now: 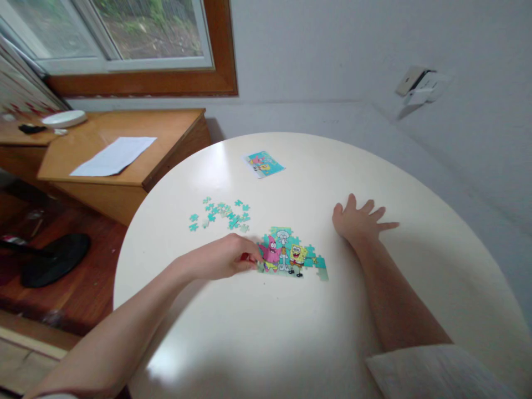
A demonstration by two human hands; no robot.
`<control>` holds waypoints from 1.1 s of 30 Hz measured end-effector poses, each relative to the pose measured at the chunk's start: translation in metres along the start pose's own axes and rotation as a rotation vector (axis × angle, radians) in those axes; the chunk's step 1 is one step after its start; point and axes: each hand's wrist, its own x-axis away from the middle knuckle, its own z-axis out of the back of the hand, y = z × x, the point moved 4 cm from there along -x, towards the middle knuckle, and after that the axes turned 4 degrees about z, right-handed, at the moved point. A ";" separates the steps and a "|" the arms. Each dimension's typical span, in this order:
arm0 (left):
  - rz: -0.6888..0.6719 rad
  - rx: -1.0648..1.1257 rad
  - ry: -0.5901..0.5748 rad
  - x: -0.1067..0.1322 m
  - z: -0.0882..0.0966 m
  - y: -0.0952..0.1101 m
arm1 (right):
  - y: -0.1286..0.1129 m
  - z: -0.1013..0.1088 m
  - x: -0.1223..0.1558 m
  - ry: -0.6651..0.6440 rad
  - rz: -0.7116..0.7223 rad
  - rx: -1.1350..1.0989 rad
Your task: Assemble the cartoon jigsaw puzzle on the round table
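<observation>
In mid-frame, the person's left hand (238, 257) pinches a puzzle piece (260, 267) at the partial puzzle's (284, 256) lower-left edge; right of centre, the right hand (358, 221) spreads wide, empty, on the worktop (307, 332).

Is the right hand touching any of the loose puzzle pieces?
No, the right hand is spread to the right of the partly assembled puzzle, while the loose pieces lie off to its left.
</observation>
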 end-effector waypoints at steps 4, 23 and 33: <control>0.018 -0.019 -0.019 0.000 -0.001 -0.001 | 0.000 0.001 0.000 -0.022 -0.011 0.001; 0.019 -0.031 -0.018 0.000 -0.001 0.000 | -0.001 0.001 0.000 -0.011 -0.002 0.013; 0.019 -0.040 -0.022 -0.001 -0.001 0.000 | -0.001 0.001 0.000 -0.010 0.001 0.012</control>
